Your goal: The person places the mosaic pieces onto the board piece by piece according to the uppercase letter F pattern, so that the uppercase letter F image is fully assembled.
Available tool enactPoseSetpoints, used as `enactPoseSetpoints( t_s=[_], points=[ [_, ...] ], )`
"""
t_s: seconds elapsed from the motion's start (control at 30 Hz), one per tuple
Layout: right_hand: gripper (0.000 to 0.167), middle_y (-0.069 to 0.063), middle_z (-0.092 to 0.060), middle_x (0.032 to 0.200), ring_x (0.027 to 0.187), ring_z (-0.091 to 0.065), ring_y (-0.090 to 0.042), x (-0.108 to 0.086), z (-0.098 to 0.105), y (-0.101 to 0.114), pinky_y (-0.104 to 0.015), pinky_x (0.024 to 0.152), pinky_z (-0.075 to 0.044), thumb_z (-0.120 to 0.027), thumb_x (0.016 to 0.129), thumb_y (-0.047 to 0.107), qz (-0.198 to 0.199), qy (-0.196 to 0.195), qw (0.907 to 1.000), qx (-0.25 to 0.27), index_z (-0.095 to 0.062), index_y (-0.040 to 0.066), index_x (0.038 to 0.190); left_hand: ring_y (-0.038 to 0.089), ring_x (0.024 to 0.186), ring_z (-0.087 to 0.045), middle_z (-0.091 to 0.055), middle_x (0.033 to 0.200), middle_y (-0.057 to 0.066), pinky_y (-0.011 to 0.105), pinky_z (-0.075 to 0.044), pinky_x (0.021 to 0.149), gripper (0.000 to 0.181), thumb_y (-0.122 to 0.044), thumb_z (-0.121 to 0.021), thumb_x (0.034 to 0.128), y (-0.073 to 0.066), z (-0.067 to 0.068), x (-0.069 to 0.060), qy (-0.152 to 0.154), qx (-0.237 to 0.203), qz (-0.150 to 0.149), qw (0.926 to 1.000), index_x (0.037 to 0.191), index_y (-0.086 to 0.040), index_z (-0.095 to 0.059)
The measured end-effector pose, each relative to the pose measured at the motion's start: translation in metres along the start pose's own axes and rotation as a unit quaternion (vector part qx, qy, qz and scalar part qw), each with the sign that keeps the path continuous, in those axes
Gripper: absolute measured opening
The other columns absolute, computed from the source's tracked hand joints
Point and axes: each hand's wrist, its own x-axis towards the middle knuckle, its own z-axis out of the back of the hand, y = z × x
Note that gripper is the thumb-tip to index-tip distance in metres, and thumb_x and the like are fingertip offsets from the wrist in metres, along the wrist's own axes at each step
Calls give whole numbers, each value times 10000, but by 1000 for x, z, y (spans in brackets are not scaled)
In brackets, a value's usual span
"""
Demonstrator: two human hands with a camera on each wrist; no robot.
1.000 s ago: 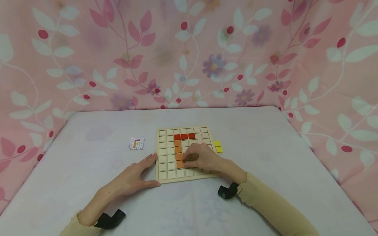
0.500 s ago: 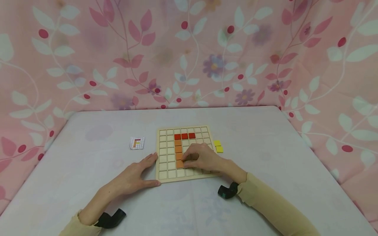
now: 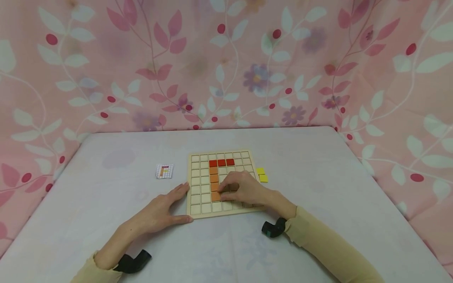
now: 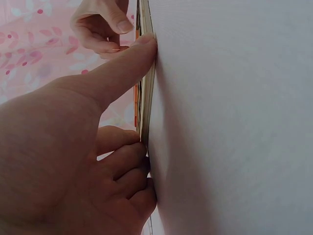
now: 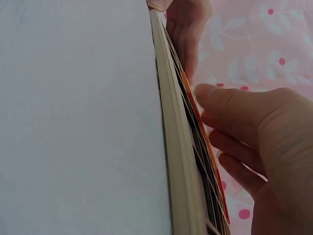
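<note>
A square wooden grid board (image 3: 226, 214) lies on the white table. A row of red tiles (image 3: 221, 162) and a column of orange tiles (image 3: 214, 178) sit in its cells. My left hand (image 3: 159, 212) rests at the near left corner, thumb and fingers spread along the board's edge. In the left wrist view its thumb (image 4: 129, 61) touches the rim. My right hand (image 3: 245, 188) is over the board's middle, thumb and forefinger apart, fingertips at the lowest orange tiles. It hides several cells. In the right wrist view the fingers (image 5: 237, 142) extend to the tiles.
Two yellow tiles (image 3: 262, 178) lie against the board's right side. To the left is a small printed pattern card (image 3: 164, 171). Black devices (image 3: 132, 263) are strapped at both wrists. A pink floral cloth (image 3: 198, 67) hangs behind the table.
Both hands and the tiles hold practically the same places. The whole head view has shifted very slightly.
</note>
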Motion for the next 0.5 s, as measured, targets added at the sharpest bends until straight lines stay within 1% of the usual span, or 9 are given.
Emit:
enactPoseSetpoints(
  t_s=[0.07,0.17,0.27,0.33,0.43,0.5],
  points=[
    [187,75,-738,958,921,-671,-102,0,6,-1,-307,811,-560,-844,817,233,78,-142,9999,2,-788,161,981,340,1509,-253,-280,1639,98,609,-276,1160,1011,-562,-781,790,-1,0,0,2,-35,16,10000,1581,-147,-307],
    [173,26,-751,916,890,-689,-170,-3,19,-5,-393,785,-565,-856,798,199,190,-494,9986,15,-790,123,938,341,1508,-255,-283,1639,99,591,-286,1164,1007,-551,-785,792,-2,-1,1,13,-53,-9,10000,1579,-142,-310],
    [173,2,-757,902,896,-696,-202,-10,33,-12,-453,802,-559,-860,786,160,67,-740,9972,34,-785,91,926,344,1502,-269,-293,1634,103,587,-293,1161,996,-548,-784,796,-2,-1,1,0,-4,-45,10000,1576,-140,-319],
    [176,2,-762,913,920,-699,-196,-16,42,-16,-457,833,-552,-854,794,154,-148,-823,9965,-10,-783,86,940,348,1500,-272,-296,1633,105,596,-294,1156,997,-551,-783,795,-1,-1,1,6,20,-38,10000,1576,-139,-320],
    [167,34,-760,941,979,-696,-157,-25,54,-22,-442,922,-522,-843,811,178,-717,-894,9933,-132,-787,114,954,352,1499,-274,-297,1631,115,616,-287,1151,1004,-555,-785,790,-1,0,1,-2,36,-21,10000,1575,-137,-320],
    [162,55,-756,953,1010,-691,-157,-30,61,-25,-435,970,-490,-844,813,201,-1069,-953,9895,-212,-792,135,951,356,1499,-271,-293,1632,120,629,-280,1148,1006,-559,-783,789,0,1,1,-2,33,-11,10000,1577,-141,-317]
  ],
)
